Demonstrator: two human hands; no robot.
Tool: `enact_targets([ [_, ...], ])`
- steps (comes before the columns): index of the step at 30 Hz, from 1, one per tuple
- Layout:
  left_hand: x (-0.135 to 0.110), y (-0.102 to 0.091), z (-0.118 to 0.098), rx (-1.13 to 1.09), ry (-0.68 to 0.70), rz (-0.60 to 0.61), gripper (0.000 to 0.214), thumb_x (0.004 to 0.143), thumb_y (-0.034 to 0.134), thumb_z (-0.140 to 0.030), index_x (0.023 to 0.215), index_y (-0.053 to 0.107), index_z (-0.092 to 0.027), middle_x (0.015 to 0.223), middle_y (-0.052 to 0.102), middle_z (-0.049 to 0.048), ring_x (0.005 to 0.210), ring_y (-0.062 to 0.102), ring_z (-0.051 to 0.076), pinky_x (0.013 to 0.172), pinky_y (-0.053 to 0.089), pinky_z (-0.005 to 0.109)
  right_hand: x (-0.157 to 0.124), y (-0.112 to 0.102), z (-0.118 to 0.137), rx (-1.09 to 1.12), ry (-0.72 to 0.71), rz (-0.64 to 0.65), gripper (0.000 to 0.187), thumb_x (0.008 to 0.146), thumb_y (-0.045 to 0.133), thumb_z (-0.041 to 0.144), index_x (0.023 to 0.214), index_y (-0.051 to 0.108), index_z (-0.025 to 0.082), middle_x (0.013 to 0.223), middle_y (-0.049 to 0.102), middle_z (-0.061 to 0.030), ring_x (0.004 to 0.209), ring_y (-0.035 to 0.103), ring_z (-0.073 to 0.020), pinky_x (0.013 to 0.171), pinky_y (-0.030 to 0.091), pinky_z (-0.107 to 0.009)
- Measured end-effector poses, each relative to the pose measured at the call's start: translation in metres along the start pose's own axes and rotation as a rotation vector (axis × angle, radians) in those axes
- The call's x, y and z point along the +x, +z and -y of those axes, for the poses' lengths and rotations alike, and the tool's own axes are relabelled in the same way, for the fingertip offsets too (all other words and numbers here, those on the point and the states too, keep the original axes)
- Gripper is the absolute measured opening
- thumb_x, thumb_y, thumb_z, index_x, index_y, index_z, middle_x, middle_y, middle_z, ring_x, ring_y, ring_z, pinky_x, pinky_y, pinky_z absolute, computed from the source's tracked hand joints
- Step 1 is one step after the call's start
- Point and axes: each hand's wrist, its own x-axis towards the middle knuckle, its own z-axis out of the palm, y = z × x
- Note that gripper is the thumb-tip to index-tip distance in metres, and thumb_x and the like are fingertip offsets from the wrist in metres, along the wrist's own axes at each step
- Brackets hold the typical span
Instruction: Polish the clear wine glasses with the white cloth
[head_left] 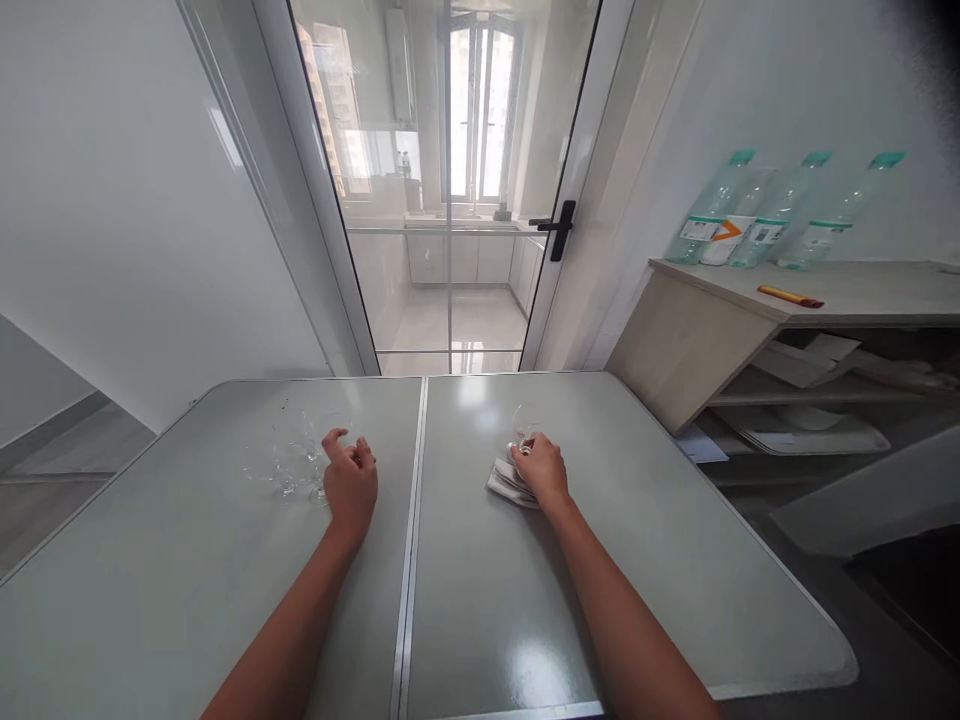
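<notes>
My right hand (544, 470) pinches a small clear glass (525, 416) with its thumb and fingers; the glass's faint rim shows just beyond them. Under and beside that hand lies a folded whitish cloth (511, 484) on the pale green-grey table (225, 600). On the left half of the table, several clear glasses (289, 465) stand close together, their outlines hard to separate. My left hand (351, 482) is at their right side, fingers loosely bent and apart, with nothing visible between them. Whether it touches a glass I cannot make out.
A metal strip (412, 500) divides the table lengthwise. Beyond its far edge is a glass door (450, 270) with a black handle (559, 230). To the right, a wooden shelf unit (697, 330) bears several green-capped bottles (765, 225) and a yellow-red stick-like item (790, 296).
</notes>
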Motion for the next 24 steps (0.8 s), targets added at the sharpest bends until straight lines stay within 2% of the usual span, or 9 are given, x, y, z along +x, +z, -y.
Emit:
enact_targets([
  [4,0.000,0.001,0.002,-0.006,0.002,0.018,0.023,0.101,0.044,-0.033,0.121,0.045,-0.021,0.065,0.065,-0.0038,0.049,0.059,0.015,0.057,0.036,0.024,-0.001,-0.007,0.001,-0.103,0.042,0.113,0.041,0.090,0.052,0.049,0.109,0.068,0.016,0.110,0.073,-0.0155,0.100,0.070,-0.0276,0.072,0.045,-0.029],
  [9,-0.006,-0.001,-0.003,-0.005,0.045,-0.027,0.017,0.101,0.046,-0.033,0.114,0.050,-0.021,0.059,0.062,-0.0061,0.047,0.055,0.013,0.058,0.036,0.023,-0.009,-0.022,-0.001,-0.167,0.045,0.219,0.046,0.082,0.063,0.054,0.102,0.073,0.013,0.111,0.073,-0.0210,0.098,0.071,-0.0330,0.068,0.045,-0.031],
  [14,-0.021,0.000,-0.005,-0.097,0.271,-0.009,0.013,0.100,0.050,-0.030,0.108,0.054,-0.021,0.057,0.060,-0.0074,0.044,0.054,0.009,0.055,0.037,0.020,-0.034,-0.034,0.007,-0.257,-0.152,0.492,0.036,0.077,0.071,0.051,0.079,0.073,0.016,0.086,0.076,-0.0154,0.078,0.071,-0.0265,0.060,0.041,-0.029],
  [16,-0.027,0.002,-0.003,-0.155,0.416,0.053,0.009,0.098,0.052,-0.027,0.105,0.054,-0.021,0.055,0.059,-0.0076,0.042,0.052,0.008,0.051,0.036,0.019,-0.048,-0.030,0.019,-0.185,-0.293,0.493,0.036,0.077,0.073,0.054,0.078,0.072,0.018,0.078,0.074,-0.0099,0.072,0.067,-0.0218,0.059,0.038,-0.027],
  [17,-0.030,0.002,-0.002,-0.199,0.486,0.101,0.007,0.097,0.052,-0.024,0.104,0.054,-0.021,0.055,0.059,-0.0076,0.042,0.053,0.009,0.051,0.037,0.019,-0.055,-0.026,0.027,-0.105,-0.388,0.411,0.037,0.079,0.072,0.056,0.085,0.072,0.019,0.078,0.073,-0.0083,0.071,0.066,-0.0206,0.059,0.038,-0.026],
  [19,-0.036,0.003,-0.002,-0.305,0.610,0.228,0.008,0.096,0.053,-0.020,0.104,0.054,-0.022,0.054,0.060,-0.0078,0.042,0.055,0.009,0.051,0.039,0.018,-0.068,-0.017,0.042,0.038,-0.454,0.209,0.054,0.080,0.070,0.059,0.117,0.066,0.020,0.078,0.072,-0.0062,0.070,0.064,-0.0207,0.059,0.037,-0.026],
  [21,-0.046,0.003,-0.005,-0.403,0.721,0.361,0.011,0.094,0.054,-0.017,0.103,0.055,-0.023,0.054,0.061,-0.0077,0.043,0.057,0.009,0.052,0.040,0.019,-0.077,-0.009,0.054,0.141,-0.488,0.144,0.075,0.076,0.075,0.057,0.138,0.053,0.021,0.078,0.070,-0.0042,0.068,0.063,-0.0212,0.060,0.036,-0.026],
  [22,-0.052,0.004,-0.007,-0.450,0.764,0.426,0.012,0.094,0.055,-0.016,0.103,0.055,-0.023,0.054,0.061,-0.0077,0.043,0.057,0.009,0.052,0.041,0.019,-0.081,-0.005,0.057,0.193,-0.529,0.170,0.074,0.076,0.076,0.054,0.138,0.053,0.023,0.078,0.070,-0.0032,0.067,0.063,-0.0208,0.060,0.036,-0.026],
  [24,-0.065,0.005,-0.014,-0.555,0.787,0.538,0.014,0.094,0.055,-0.016,0.106,0.055,-0.024,0.054,0.060,-0.0079,0.043,0.056,0.009,0.053,0.042,0.020,-0.084,0.000,0.060,0.302,-0.633,0.270,0.042,0.082,0.071,0.045,0.119,0.067,0.025,0.076,0.070,-0.0015,0.066,0.062,-0.0183,0.061,0.037,-0.025],
])
